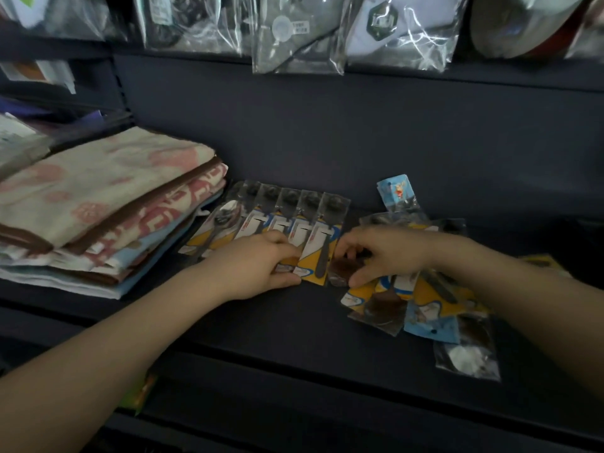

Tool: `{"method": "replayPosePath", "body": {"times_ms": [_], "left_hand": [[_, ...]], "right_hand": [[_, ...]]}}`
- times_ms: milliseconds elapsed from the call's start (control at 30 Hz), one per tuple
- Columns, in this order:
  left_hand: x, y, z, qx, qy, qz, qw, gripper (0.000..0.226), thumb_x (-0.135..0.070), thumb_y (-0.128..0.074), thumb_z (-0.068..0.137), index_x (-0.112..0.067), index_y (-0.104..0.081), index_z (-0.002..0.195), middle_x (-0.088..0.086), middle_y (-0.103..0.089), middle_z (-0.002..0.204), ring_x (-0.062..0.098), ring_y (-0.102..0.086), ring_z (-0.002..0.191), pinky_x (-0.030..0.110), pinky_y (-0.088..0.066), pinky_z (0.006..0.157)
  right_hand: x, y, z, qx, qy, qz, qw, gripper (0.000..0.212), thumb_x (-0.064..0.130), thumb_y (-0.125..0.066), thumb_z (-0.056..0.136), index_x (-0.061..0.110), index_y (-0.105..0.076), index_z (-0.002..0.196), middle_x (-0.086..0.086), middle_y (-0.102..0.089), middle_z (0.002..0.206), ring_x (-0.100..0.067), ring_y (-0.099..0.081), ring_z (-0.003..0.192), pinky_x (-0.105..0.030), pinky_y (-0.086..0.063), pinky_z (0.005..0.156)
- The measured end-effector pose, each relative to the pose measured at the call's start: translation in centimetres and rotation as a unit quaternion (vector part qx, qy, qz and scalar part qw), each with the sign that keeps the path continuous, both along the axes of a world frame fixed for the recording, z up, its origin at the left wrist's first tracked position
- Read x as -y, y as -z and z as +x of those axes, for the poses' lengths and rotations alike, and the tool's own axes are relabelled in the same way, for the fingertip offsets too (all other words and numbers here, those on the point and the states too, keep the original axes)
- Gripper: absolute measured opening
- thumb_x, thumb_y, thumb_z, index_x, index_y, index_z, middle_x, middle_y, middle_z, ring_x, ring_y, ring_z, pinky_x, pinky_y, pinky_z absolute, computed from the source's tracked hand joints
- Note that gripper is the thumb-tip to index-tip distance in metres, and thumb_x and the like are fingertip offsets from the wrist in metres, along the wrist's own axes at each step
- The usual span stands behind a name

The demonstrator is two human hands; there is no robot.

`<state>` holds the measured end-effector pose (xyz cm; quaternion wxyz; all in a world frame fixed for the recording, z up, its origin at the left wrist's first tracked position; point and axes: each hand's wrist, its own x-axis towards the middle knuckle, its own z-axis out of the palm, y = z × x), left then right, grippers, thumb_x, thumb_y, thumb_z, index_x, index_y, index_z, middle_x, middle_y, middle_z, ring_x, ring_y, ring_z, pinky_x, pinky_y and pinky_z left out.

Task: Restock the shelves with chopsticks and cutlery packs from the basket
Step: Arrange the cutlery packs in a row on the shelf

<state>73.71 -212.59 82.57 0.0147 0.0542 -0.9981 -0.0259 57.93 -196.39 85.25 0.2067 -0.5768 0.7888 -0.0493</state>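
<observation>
Yellow-and-white card backs mark the cutlery packs (294, 223) we already have fanned in an overlapping row on the dark shelf (294, 322), just beside the folded towels (98, 204) that fill its left end. Toward the right end a loose pile of packs (418, 302) lies heaped and crooked, some spilling to the front edge, with one blue pack (397, 191) propped near the back wall. No basket shows in this one head view, and we cannot tell chopsticks from cutlery in the pile. We judge the job partly done: one row is laid, the heap is left to sort.

Our left hand (261, 266) reaches in from the front edge, palm down, fingers curled narrow and pressing the near ends of the row's last packs. Our right hand (382, 256) comes in above the pile, thumb and fingers pinched on a dark pack (341, 273) right next to the row's rightmost card.
</observation>
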Motion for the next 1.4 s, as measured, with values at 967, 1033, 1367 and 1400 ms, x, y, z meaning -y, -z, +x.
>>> {"method": "replayPosePath", "body": {"times_ms": [967,1033,1367,1400], "left_hand": [[-6.4,-0.7,2.9,-0.085,0.132,0.197,0.968,0.065,-0.063,-0.057,0.072,-0.036,-0.043,0.129,-0.029,-0.030,0.125,-0.011,-0.031,0.119,0.005,-0.027,0.098],[-5.3,-0.8,2.6,-0.230,0.063,0.193,0.952,0.047,-0.055,-0.054,0.078,-0.026,-0.053,0.114,-0.016,-0.041,0.116,-0.007,-0.043,0.105,0.008,-0.034,0.089],[-1.3,-0.7,5.9,-0.349,-0.100,0.281,0.888,0.046,-0.023,-0.063,0.085,-0.026,-0.041,0.124,-0.012,-0.057,0.111,0.003,-0.056,0.101,0.023,-0.043,0.080],[-1.1,-0.5,6.6,-0.345,-0.106,0.279,0.890,0.042,-0.020,-0.063,0.084,-0.028,-0.042,0.119,-0.018,-0.059,0.103,-0.006,-0.056,0.094,0.016,-0.042,0.076]], "right_hand": [[2.8,-6.5,-0.7,-0.014,0.120,-0.580,0.806,0.012,0.009,-0.049,0.088,0.016,-0.059,0.091,0.002,-0.060,0.084,-0.016,-0.060,0.079,-0.031,-0.048,0.077],[2.9,-7.0,-0.1,0.027,0.133,-0.613,0.779,0.014,0.015,-0.046,0.089,0.027,-0.051,0.085,-0.004,-0.061,0.082,-0.026,-0.061,0.077,-0.038,-0.050,0.073],[6.9,-4.1,4.2,0.290,0.264,-0.484,0.783,0.010,0.010,-0.044,0.093,0.014,-0.047,0.084,-0.006,-0.052,0.061,-0.010,-0.046,0.041,-0.021,-0.036,0.038],[7.5,-3.4,4.3,0.296,0.266,-0.454,0.797,0.007,0.010,-0.044,0.092,0.015,-0.048,0.091,-0.006,-0.051,0.062,-0.010,-0.045,0.041,-0.021,-0.035,0.037]]}}
